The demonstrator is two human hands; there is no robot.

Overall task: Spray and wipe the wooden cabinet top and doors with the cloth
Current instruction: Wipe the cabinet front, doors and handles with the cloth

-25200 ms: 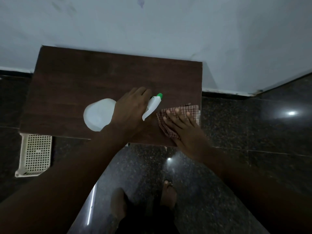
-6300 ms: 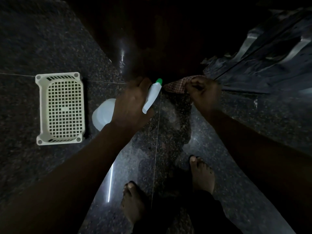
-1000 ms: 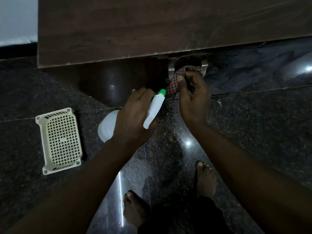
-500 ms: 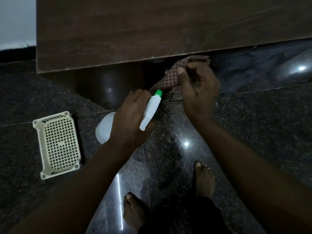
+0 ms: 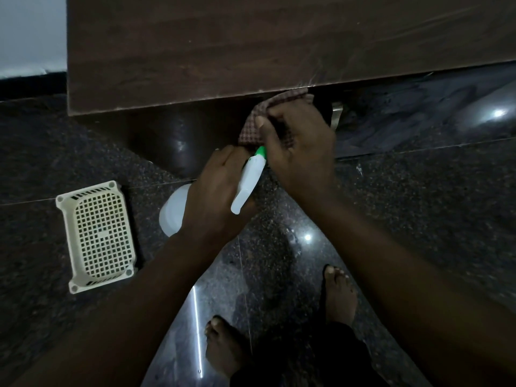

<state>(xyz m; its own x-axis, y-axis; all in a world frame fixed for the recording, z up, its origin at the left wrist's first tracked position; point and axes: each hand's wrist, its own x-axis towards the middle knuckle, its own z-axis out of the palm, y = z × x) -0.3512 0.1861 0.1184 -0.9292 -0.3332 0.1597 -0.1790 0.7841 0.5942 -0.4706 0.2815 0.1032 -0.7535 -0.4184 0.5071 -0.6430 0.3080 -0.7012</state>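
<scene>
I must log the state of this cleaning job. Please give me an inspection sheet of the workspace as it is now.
Surface: wooden cabinet top bare; dark door front below in shadow.
Job's things: checked cloth pressed to the door under the top's edge; white spray bottle with green nozzle.
Clutter: cream plastic basket on the floor, left of the cabinet.
Grips: left hand holds the bottle; right hand clutches the cloth.
Cables: nothing seen.
Surroundings: dark polished stone floor, bare feet, pale wall, metal door handle.

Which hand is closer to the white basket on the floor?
The left. The left hand, holding the spray bottle, is just to the right of the basket. The right hand is farther right, pressing the cloth against the cabinet front.
</scene>
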